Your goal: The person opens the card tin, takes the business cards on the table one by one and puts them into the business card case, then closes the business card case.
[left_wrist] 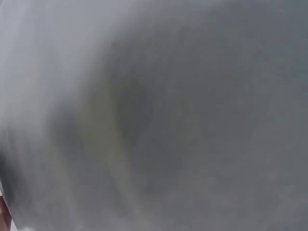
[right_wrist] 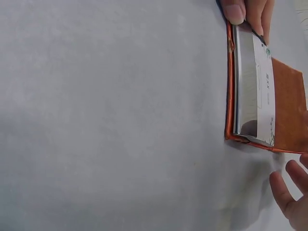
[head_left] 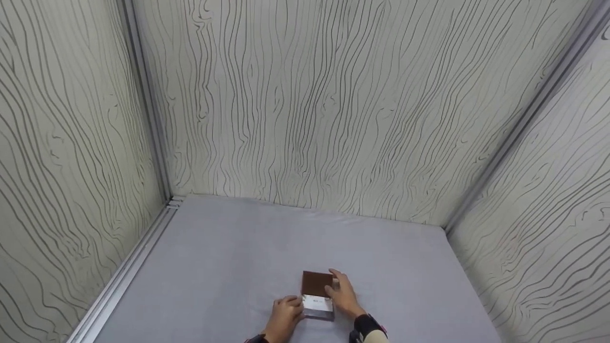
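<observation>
Steadying open card case (head_left: 316,295) at frame bottom-centre: left hand (head_left: 284,315) pinches near edge, right hand (head_left: 344,294) fingers flat vs. lid; grey table (head_left: 228,267).

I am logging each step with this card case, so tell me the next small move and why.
Probably pinch the white card and draw it out. The brown card case lies open on the grey table, the left hand steadies its near corner, and the right hand rests at its far side, close to the card.
</observation>
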`<state>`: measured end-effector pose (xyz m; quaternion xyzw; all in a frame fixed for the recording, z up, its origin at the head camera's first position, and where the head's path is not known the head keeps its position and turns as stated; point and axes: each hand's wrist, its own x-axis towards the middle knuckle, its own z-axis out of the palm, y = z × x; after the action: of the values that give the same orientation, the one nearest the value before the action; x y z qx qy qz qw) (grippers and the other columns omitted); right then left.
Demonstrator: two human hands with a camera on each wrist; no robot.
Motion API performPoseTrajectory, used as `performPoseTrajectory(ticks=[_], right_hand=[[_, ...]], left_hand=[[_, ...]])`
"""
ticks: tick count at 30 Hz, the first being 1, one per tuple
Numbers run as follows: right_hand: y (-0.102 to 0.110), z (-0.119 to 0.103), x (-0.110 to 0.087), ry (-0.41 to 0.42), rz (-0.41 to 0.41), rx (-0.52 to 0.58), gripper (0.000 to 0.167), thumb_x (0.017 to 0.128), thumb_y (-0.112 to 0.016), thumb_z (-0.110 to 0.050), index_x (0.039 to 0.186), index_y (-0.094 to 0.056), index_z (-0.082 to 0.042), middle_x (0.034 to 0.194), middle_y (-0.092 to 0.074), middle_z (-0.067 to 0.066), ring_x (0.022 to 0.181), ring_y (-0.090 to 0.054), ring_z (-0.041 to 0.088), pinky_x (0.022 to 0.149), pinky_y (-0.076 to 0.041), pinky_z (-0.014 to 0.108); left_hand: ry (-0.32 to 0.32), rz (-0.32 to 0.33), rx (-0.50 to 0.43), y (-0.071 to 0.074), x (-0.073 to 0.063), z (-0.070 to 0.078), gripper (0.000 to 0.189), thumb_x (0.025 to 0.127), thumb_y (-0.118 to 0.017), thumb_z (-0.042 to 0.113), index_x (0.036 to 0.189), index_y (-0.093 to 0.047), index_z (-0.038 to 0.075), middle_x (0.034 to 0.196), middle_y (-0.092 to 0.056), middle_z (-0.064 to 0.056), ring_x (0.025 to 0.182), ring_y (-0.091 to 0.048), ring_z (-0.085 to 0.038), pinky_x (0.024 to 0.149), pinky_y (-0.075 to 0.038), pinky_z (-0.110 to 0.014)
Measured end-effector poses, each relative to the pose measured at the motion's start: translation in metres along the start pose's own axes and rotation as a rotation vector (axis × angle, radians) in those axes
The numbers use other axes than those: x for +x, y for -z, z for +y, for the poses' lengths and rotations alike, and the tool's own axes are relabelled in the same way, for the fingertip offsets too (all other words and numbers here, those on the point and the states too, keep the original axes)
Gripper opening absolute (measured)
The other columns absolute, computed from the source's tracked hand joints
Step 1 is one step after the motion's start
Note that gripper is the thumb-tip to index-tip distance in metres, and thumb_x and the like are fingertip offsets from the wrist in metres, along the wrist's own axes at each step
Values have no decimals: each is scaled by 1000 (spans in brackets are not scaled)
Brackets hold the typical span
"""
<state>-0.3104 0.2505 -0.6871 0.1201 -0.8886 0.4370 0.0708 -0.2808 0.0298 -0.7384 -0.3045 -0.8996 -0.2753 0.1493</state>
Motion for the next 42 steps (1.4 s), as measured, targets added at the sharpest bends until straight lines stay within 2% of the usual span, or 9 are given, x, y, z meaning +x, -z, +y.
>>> performPoseTrajectory(ticks=[5,8,14,20,26,29,34,39,42], right_hand=[[0,-1,-2,33,80,21,41,97,-60,-10,131,-51,12,112,-54,23,97,-60,37,86,-51,45],[1,0,-4,50,105,39,33,99,-57,-10,124,-57,12,105,-56,17,94,-62,34,83,-53,39],[9,3,-9,28,74,60,22,99,-59,-13,107,-67,7,99,-66,15,89,-65,29,76,-54,31],[21,6,-14,27,-91,2,27,100,-58,-20,105,-72,2,100,-73,12,95,-68,27,84,-53,37],[27,7,-25,57,-224,77,28,97,-63,-16,111,-70,7,108,-71,19,105,-65,34,90,-51,40],[28,9,-29,53,-274,75,32,92,-69,-18,114,-70,6,112,-70,21,107,-64,37,91,-50,44],[23,15,-33,33,-274,-35,36,83,-77,-22,111,-73,1,115,-70,17,112,-62,40,93,-47,52],[18,19,-36,19,-240,-102,37,79,-81,-25,108,-75,-2,112,-71,15,111,-63,40,93,-46,55],[19,19,-37,17,-228,-119,38,78,-81,-26,108,-75,-2,112,-71,16,111,-62,40,93,-46,56]], left_hand=[[-3,5,15,0,0,1,10,87,-72,20,91,-74,11,110,-70,2,106,-61,-21,76,-43,-43],[13,3,1,0,-1,2,10,87,-72,19,92,-74,10,110,-70,2,108,-61,-22,79,-43,-45],[57,-19,-34,-1,-1,2,17,86,-73,17,100,-77,10,114,-71,1,111,-61,-21,82,-43,-44],[63,-23,-9,-1,0,0,20,87,-73,18,105,-77,11,115,-71,-3,111,-62,-21,80,-44,-41],[49,-22,1,-1,1,0,17,87,-73,18,102,-76,10,112,-72,0,110,-62,-20,82,-45,-41],[50,-11,-7,-1,0,-1,20,86,-74,18,104,-77,11,113,-72,0,110,-63,-21,82,-46,-41],[53,-6,-40,-1,0,-2,24,84,-75,21,107,-78,14,115,-71,1,107,-65,-18,83,-48,-40],[17,27,-56,-1,0,-1,16,83,-76,19,95,-79,9,103,-73,3,97,-67,-13,76,-50,-37],[13,29,-58,0,1,0,14,83,-77,20,91,-80,8,102,-73,2,97,-67,-14,77,-50,-38]])
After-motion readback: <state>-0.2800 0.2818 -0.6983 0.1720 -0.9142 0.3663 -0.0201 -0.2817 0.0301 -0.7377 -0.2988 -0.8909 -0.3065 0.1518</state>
